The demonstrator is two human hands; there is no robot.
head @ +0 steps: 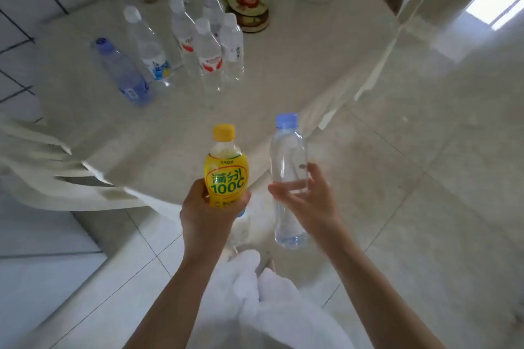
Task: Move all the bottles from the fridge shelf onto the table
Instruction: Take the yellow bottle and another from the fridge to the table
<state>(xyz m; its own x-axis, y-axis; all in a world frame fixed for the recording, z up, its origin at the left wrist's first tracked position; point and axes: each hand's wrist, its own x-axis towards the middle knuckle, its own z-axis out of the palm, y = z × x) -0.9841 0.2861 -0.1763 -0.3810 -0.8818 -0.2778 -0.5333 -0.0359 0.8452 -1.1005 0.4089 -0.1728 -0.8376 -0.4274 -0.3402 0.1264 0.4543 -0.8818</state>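
Fig.: two bottles carried toward the pale marble-look table (158, 133), seen from the head cam.

My left hand (207, 212), low centre of frame, has its fingers curled round the lower body of the stubby yellow-labelled plastic drink bottle w/ yellow cap (226, 170). My right hand (309, 201), just right of it, pinches the tall clear plastic water bottle w/ pale blue cap (289, 178) at mid-body, thumb on the near side, fingers spread across the far side; the grip looks loose. A further clear bottle seems to sit below the left hand, but it's blurred and I can't tell what holds it.

Position: the yellow bottle sits over the near table edge; the clear one hangs over the floor tiles, just off the table's corner. Neither rests on the tabletop yet.

Risks, as I judge them: the clear bottle is smooth and held by few fingertips, so it may slip or swing out and drop to the floor. Setting down near the edge could tip a bottle off. Reaching further in, toward upper left, risks knocking the standing group of clear bottles (209, 48) or the blue-tinted bottle (122, 71).

Axes: both held bottles are roughly upright, long axis running up-frame, caps toward the top of frame; the clear one leans slightly.
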